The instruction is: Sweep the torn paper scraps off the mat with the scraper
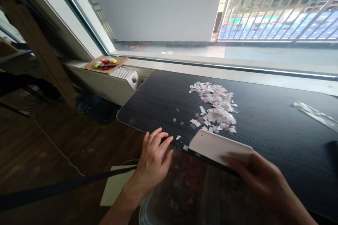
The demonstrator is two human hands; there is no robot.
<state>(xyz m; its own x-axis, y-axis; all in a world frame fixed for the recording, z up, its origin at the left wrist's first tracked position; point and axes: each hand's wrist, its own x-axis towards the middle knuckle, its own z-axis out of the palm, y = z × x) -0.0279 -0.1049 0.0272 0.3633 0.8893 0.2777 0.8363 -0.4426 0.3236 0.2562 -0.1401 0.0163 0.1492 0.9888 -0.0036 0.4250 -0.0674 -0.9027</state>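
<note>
My right hand [258, 175] grips a flat white plastic scraper [216, 146] with a small hole in one corner, held at the front edge of the black table [155, 102]. Just beyond it lies a heap of small pale paper pieces [219, 109]. My left hand [157, 156] is open, fingers spread, its fingertips at the table's edge near a few loose pieces. Below the edge, a clear plastic bin [148, 207] shows in part, with scattered pale pieces inside it.
A clear plastic wrapper [315, 114] lies at the table's right. Cardboard with small colourful items [105, 62] rests on the radiator [124, 77] at the left. Behind the table runs a window sill [237, 74]. A dark strap [79, 184] crosses the lower left.
</note>
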